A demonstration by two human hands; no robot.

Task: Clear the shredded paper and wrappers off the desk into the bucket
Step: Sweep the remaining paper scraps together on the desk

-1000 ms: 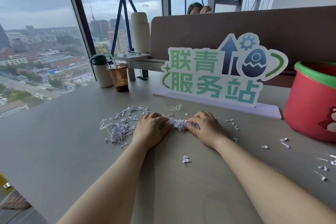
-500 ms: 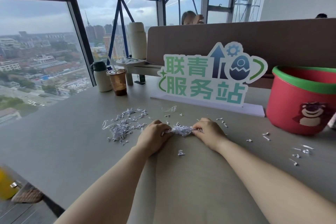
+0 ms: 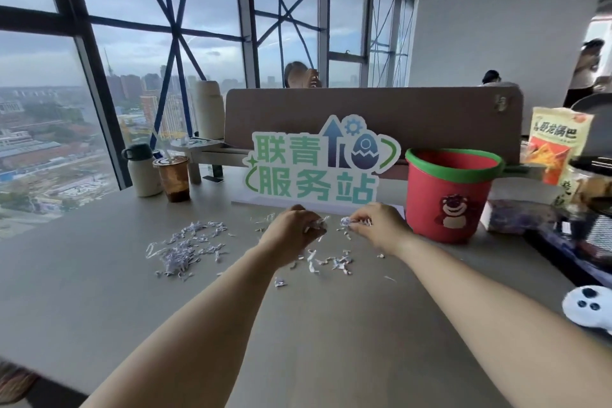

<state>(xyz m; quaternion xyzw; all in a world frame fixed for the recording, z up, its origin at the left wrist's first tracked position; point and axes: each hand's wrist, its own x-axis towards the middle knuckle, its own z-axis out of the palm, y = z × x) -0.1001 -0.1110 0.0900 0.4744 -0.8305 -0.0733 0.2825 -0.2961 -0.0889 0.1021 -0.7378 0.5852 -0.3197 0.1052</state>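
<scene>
My left hand (image 3: 291, 228) and my right hand (image 3: 377, 225) are raised a little above the grey desk (image 3: 99, 291), each closed on a small clump of white shredded paper. Bits of paper (image 3: 328, 263) lie scattered on the desk just below the hands. A larger pile of shredded paper (image 3: 185, 247) lies to the left of my left hand. The red bucket (image 3: 447, 195) with a green rim and a bear picture stands upright to the right of my right hand, close to it.
A green-and-white sign (image 3: 318, 166) stands behind the hands. A white flask (image 3: 142, 170) and a drink cup (image 3: 174, 179) sit at the back left. Snack bags (image 3: 556, 146) and clutter fill the right side. A white controller (image 3: 589, 306) lies at the right edge.
Both hands have lifted off the desk with paper in them and drawn apart. Some shreds fell back on the desk. The camera has tilted up and the bucket is now fully in view.
</scene>
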